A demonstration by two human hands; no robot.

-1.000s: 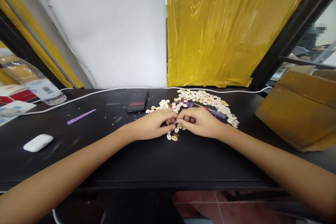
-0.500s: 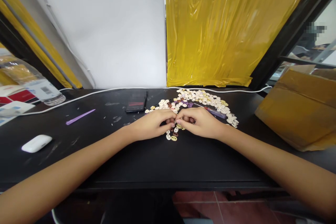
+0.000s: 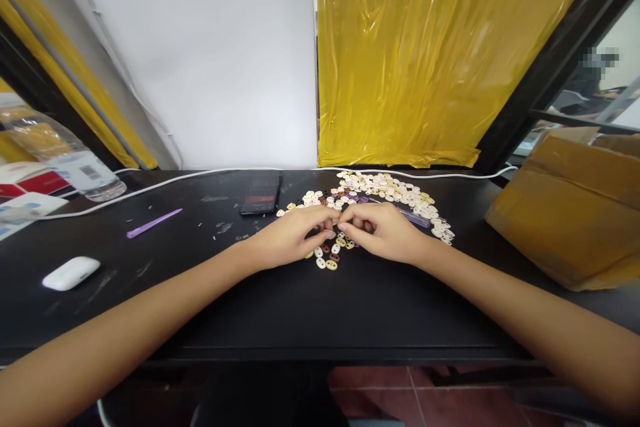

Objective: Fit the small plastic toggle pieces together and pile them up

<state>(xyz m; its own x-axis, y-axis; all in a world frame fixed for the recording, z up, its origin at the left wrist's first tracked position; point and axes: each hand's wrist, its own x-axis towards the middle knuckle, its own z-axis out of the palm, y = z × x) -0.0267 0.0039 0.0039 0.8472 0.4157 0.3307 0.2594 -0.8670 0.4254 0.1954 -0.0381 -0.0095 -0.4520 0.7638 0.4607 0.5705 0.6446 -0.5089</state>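
My left hand (image 3: 290, 237) and my right hand (image 3: 383, 233) meet fingertip to fingertip just above the black table. Both have thumb and forefinger curled in a pinch; whatever lies between the fingertips is too small to make out. Under and in front of them are small oval button-like pieces with two holes, among them a yellow one (image 3: 331, 265) and a white one (image 3: 321, 263). Brown and purple pieces show between the hands. Behind my right hand spreads a larger heap of mostly white oval pieces (image 3: 413, 197). A slim purple item (image 3: 415, 218) lies by that hand, partly covered.
A dark phone (image 3: 260, 197) lies behind my left hand. Further left are a purple strip (image 3: 154, 223), a white earbud case (image 3: 71, 273) and a clear bottle (image 3: 90, 177). A white cable (image 3: 200, 175) runs along the back. A cardboard box (image 3: 565, 213) stands right.
My fingertips have shifted slightly, with the right thumb a little higher. More of the brown and white oval pieces show beneath the hands. The arms have hardly moved.
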